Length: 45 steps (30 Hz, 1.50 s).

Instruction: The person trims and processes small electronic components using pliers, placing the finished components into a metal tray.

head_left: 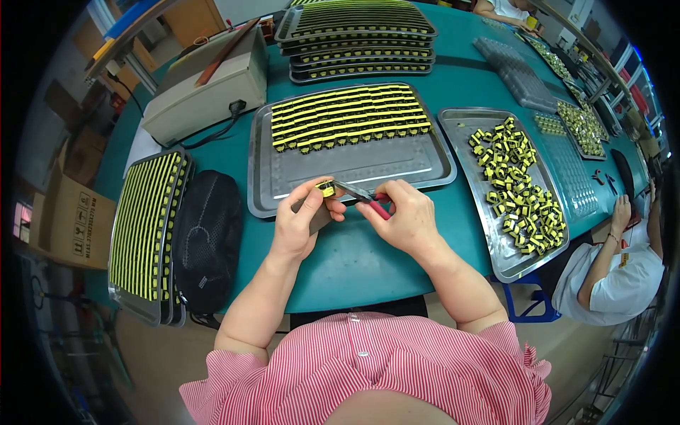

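Observation:
My left hand [296, 225] pinches a small yellow-and-black coil component [326, 188] between thumb and fingers, above the near edge of the middle tray. A flat brownish-grey patch [320, 219] shows beside that palm; I cannot tell what it is. Closed around the red handles of small pliers [364, 196] is my right hand [409, 218]. The plier jaws point left and reach the component's right side; whether they grip it is too small to tell. Just beyond my hands, the metal tray [354, 168] carries tight rows of similar components [350, 117] on its far part.
On the right, a metal tray [501, 265] holds a loose heap of components. Stacked filled trays [358, 42] stand at the back, others [145, 227] at left beside a black case [207, 237]. A beige box-shaped device [205, 88] sits back left. A co-worker [613, 276] sits at right.

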Motion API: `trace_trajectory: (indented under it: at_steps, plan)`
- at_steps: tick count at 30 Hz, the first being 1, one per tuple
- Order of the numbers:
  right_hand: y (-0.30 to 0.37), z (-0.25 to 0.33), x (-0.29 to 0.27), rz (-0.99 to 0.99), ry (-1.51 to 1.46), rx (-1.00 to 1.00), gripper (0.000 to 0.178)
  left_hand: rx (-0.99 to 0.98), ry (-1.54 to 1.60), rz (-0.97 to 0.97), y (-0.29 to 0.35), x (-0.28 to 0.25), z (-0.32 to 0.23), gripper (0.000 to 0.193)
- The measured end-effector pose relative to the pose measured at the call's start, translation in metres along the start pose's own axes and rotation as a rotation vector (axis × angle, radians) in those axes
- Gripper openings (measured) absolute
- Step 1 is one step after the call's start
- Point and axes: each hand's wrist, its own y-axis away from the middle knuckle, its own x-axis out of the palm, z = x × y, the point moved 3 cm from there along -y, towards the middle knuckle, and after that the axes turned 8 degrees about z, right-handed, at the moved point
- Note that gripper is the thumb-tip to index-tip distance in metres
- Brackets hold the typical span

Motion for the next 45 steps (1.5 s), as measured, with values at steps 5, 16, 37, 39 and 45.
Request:
trace_trajectory:
  at_steps: [5, 16, 37, 39, 45]
  plan:
    - [0.0010, -0.0004, 0.0017, 0.039, 0.018, 0.040, 0.030, -0.028, 0.023, 0.020, -0.0002, 0.0007, 0.0000, 0.034]
    - [0.0015, 0.0020, -0.0022, 0.073, 0.046, 0.056, 0.029, -0.045, 0.023, 0.019, -0.0002, -0.0013, 0.0014, 0.030]
    - [0.0033, 0.0052, 0.0011, 0.030, 0.016, 0.000, 0.030, -0.004, -0.036, -0.045, 0.0020, -0.0047, 0.0051, 0.028]
    - [0.0034, 0.0051, 0.0008, 0.010, 0.029, -0.021, 0.030, 0.001, -0.057, -0.055, 0.0021, -0.0045, 0.0049, 0.028]
    - [0.0037, 0.0069, -0.0015, -0.013, 0.065, -0.036, 0.030, 0.032, -0.106, -0.057, 0.0021, -0.0029, 0.0046, 0.028]
